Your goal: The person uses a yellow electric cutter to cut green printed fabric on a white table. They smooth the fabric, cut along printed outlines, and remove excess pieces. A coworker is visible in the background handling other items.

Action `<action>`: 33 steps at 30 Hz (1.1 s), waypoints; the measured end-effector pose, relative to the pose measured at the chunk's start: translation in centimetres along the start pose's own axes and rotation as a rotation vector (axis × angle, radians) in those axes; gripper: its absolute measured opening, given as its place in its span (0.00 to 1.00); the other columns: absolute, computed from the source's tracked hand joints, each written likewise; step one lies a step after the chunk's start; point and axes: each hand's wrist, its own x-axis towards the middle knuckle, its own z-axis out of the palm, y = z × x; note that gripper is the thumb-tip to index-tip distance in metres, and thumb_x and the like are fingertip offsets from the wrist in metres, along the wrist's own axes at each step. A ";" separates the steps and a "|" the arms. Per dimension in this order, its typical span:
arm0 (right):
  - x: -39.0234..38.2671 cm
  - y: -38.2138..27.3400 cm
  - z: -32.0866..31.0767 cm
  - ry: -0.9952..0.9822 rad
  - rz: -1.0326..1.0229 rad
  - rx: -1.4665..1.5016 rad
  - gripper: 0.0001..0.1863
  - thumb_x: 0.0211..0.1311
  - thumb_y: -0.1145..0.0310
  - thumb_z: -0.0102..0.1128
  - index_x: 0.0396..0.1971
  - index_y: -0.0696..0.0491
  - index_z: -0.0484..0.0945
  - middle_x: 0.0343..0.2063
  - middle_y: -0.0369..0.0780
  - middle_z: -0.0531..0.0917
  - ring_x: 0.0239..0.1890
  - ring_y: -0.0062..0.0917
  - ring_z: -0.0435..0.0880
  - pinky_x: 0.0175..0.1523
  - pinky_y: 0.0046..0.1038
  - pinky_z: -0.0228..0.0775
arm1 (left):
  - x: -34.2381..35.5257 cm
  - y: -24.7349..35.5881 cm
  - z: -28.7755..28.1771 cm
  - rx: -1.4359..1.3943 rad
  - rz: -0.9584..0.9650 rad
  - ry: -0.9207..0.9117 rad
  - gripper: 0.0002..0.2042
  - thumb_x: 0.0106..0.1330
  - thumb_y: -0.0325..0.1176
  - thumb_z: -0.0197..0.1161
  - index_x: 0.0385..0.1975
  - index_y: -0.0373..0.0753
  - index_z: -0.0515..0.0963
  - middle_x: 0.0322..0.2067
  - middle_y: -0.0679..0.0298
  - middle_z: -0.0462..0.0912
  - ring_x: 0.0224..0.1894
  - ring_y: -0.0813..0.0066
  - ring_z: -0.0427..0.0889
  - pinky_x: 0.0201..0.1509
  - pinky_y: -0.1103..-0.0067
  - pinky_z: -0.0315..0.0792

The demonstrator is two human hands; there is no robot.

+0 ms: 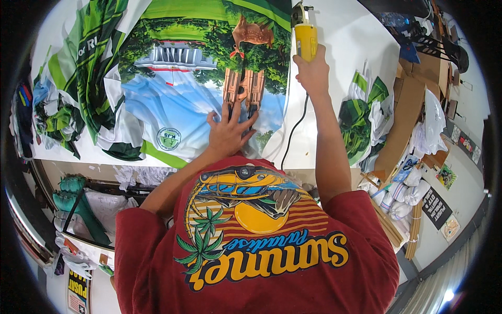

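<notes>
a round white and green badge (168, 138) sits low on the printed cloth (183, 89), left of the left hand. at the right edge of the room a black sign (435, 207) and small coloured cards (464, 142) hang on the wall, above brown cardboard (405, 118) and white plastic bags (413, 191). the white desk (345, 47) carries the big cloth, printed with trees, sky, a building and a deer, with bundles of green and white cloth (361, 118) to the right and more heaped at the left (57, 115). the left hand (230, 131) lies flat on the cloth, fingers spread. the right hand (314, 73) reaches forward, arm straight, fingers wrapped around a yellow power cutter (305, 34) at the cloth's right edge; its black cord (293, 131) trails back over the desk.
</notes>
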 end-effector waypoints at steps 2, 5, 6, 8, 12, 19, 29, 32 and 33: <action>0.7 -0.3 0.0 0.009 -0.002 0.000 0.42 0.75 0.58 0.82 0.78 0.58 0.68 0.54 0.70 0.95 0.59 0.73 0.96 0.65 0.61 0.91 | 0.0 0.0 0.0 0.003 0.000 -0.002 0.32 0.85 0.73 0.68 0.86 0.81 0.82 0.91 0.53 0.70 0.87 0.42 0.68 0.74 0.32 0.61; 1.8 -0.8 0.1 0.017 0.000 -0.003 0.42 0.75 0.57 0.83 0.77 0.59 0.68 0.54 0.70 0.95 0.59 0.72 0.97 0.65 0.61 0.91 | 0.0 0.0 0.2 0.000 0.002 0.001 0.32 0.85 0.72 0.68 0.86 0.81 0.82 0.91 0.53 0.70 0.86 0.42 0.69 0.74 0.32 0.60; 2.2 -1.0 0.1 0.019 0.000 -0.004 0.42 0.75 0.57 0.83 0.77 0.59 0.68 0.53 0.70 0.95 0.59 0.72 0.97 0.65 0.61 0.91 | 0.0 -0.1 0.2 -0.005 0.002 0.002 0.32 0.85 0.71 0.68 0.86 0.81 0.82 0.91 0.52 0.70 0.86 0.42 0.69 0.73 0.32 0.60; 2.9 -1.5 0.0 0.022 -0.002 -0.006 0.42 0.75 0.56 0.83 0.76 0.59 0.69 0.53 0.70 0.95 0.59 0.72 0.97 0.65 0.62 0.91 | 0.0 -0.1 0.3 -0.006 0.005 0.009 0.32 0.85 0.71 0.69 0.87 0.81 0.82 0.90 0.52 0.70 0.86 0.42 0.70 0.73 0.32 0.60; 4.3 -2.7 -0.3 0.025 -0.035 -0.010 0.41 0.74 0.56 0.82 0.76 0.60 0.69 0.47 0.67 0.96 0.48 0.65 1.00 0.56 0.57 0.95 | 0.0 -0.2 0.5 0.011 0.017 0.037 0.31 0.84 0.70 0.70 0.86 0.81 0.82 0.90 0.52 0.71 0.85 0.43 0.70 0.73 0.32 0.59; 7.1 -4.7 -0.7 0.021 -0.072 0.034 0.40 0.74 0.56 0.79 0.74 0.62 0.70 0.39 0.60 0.97 0.32 0.50 1.01 0.45 0.48 0.97 | 0.1 -0.3 0.7 -0.019 0.015 0.085 0.31 0.82 0.67 0.75 0.84 0.80 0.84 0.90 0.53 0.71 0.85 0.45 0.70 0.73 0.35 0.59; 11.7 -5.9 -1.2 0.016 -0.107 0.069 0.41 0.73 0.54 0.81 0.75 0.61 0.72 0.40 0.60 0.97 0.30 0.47 1.01 0.42 0.46 0.98 | 8.3 -1.4 -3.4 -0.138 -0.033 0.025 0.33 0.84 0.66 0.73 0.87 0.78 0.81 0.95 0.57 0.65 0.95 0.43 0.59 0.78 0.28 0.56; 12.4 -5.9 -1.3 0.019 -0.105 0.109 0.40 0.74 0.54 0.81 0.75 0.59 0.72 0.42 0.60 0.97 0.30 0.46 1.01 0.41 0.45 0.98 | 14.2 -4.0 -3.3 -0.042 -0.083 0.055 0.36 0.85 0.70 0.69 0.91 0.80 0.76 1.01 0.60 0.56 1.02 0.43 0.48 0.84 0.20 0.49; 12.4 -5.5 -1.4 0.017 -0.090 0.168 0.39 0.73 0.55 0.82 0.74 0.58 0.74 0.42 0.57 0.97 0.30 0.44 1.01 0.39 0.44 0.98 | 15.5 -5.2 -3.1 0.000 -0.125 0.055 0.37 0.85 0.72 0.67 0.93 0.82 0.75 1.02 0.60 0.52 1.03 0.43 0.44 0.86 0.18 0.46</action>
